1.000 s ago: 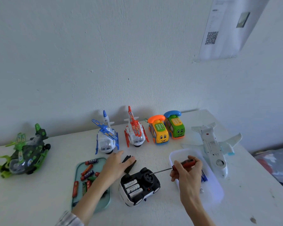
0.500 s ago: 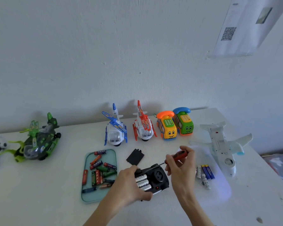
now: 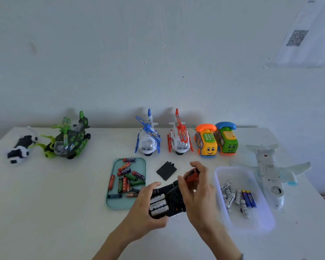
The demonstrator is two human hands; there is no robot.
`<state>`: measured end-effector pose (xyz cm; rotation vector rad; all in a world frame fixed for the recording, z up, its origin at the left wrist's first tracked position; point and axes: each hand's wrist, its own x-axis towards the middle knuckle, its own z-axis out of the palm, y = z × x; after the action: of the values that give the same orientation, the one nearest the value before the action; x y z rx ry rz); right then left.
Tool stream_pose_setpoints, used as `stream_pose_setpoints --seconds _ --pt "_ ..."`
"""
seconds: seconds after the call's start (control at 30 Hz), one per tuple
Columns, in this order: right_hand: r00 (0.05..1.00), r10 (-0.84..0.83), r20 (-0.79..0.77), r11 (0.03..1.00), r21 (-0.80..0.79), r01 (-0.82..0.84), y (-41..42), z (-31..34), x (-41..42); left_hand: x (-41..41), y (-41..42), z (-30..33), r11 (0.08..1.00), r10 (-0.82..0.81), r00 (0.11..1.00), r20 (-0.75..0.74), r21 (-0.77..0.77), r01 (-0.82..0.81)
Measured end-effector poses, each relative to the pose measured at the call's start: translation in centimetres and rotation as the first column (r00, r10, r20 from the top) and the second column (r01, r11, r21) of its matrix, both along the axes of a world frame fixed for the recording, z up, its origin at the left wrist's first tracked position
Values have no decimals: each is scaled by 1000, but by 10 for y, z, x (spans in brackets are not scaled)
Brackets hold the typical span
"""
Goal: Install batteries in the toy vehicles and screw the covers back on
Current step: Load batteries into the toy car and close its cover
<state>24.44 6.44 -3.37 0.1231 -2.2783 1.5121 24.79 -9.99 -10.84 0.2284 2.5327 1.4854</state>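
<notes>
3 batteries in, cover still on the table

3 white batteries sit side by side in the open bay of the upturned black toy car, and the left hand has come off the loose cover and now wraps the car's near side, fingers closed round it. That hand was out by the black cover 1 second ago; now the cover lies alone, just beyond the car. The right hand stays clamped on the red-handled screwdriver, swung in over the car. My read: loading is done here, and the cover must go back before any screwing.

Room is tight. The green tray of mixed batteries lies just left of the car, the clear tub of spare cells just right. Open table stretches to the near left. Toys line the back edge, and the white plane lies near the right edge.
</notes>
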Motion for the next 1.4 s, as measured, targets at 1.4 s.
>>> stream_pose_setpoints --seconds 1.4 --pt "846 137 515 831 405 -381 30 -24 -21 6 62 4 932 361 924 -125 25 -361"
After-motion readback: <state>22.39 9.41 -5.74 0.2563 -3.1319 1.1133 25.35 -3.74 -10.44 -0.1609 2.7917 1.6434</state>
